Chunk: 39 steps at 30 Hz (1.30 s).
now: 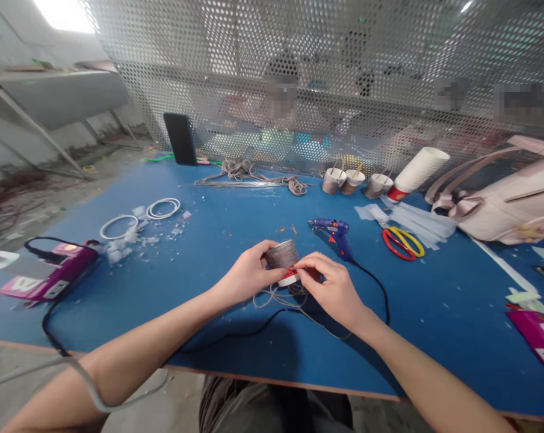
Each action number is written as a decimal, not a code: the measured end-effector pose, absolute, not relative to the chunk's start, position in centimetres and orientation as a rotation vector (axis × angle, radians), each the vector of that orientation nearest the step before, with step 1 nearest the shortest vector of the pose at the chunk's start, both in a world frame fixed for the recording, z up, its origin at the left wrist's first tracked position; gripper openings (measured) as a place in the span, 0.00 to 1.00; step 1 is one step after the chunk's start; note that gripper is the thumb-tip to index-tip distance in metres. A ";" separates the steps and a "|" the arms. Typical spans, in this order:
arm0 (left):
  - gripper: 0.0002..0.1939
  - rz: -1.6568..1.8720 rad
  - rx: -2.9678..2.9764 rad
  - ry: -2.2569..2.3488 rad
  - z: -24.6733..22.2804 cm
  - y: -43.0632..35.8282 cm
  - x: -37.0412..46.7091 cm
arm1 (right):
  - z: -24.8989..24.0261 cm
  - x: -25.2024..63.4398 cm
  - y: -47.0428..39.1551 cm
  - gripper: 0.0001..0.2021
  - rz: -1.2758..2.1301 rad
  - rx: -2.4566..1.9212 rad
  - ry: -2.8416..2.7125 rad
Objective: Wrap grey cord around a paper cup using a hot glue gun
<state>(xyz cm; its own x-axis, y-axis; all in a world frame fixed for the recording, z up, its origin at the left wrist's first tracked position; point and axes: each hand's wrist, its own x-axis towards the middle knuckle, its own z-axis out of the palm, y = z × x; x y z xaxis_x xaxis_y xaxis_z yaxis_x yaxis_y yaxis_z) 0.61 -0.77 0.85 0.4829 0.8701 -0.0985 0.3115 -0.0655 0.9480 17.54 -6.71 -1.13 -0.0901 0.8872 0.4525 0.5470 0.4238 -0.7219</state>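
A paper cup (283, 255) with grey cord wound around most of its side lies tilted in my left hand (249, 272), thumb along the near side. Red and white paper shows at its bare lower end. My right hand (330, 284) is at that end, its thumb and index finger pinched together by the edge of the winding, seemingly on the cord; the fingertips partly hide it. Loose grey cord (272, 294) hangs in loops beneath the cup and trails toward my right forearm. Just beyond my right hand lies a blue glue gun (335, 228).
Three cord-wrapped cups (334, 180) and a stack of paper cups (419, 174) stand before a perforated metal screen (236, 72). Scissors (402, 243), glue sticks (420, 222), a pink bag (516, 192), a phone (180, 138), white rings (162, 208) and a purple box (50, 273) surround the workspace.
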 end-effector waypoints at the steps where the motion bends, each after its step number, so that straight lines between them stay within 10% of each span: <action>1: 0.17 0.632 1.628 1.042 0.9 -0.8 0.6 | -1.1 17.5 -6.7 0.06 0.460 -1.240 -1.769; 39: 0.11 0.643 1.646 0.995 0.3 -0.9 0.6 | -1.9 17.5 -6.6 0.07 0.119 -1.096 -1.971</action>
<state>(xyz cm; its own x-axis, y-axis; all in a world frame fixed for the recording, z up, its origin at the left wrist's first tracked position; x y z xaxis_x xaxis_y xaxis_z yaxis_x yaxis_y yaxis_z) 0.64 -0.90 0.31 0.5080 0.8586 -0.0694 0.2900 -0.0946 0.9523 17.49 -6.62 -1.94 -0.2498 0.7330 0.6327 0.6513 0.6107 -0.4504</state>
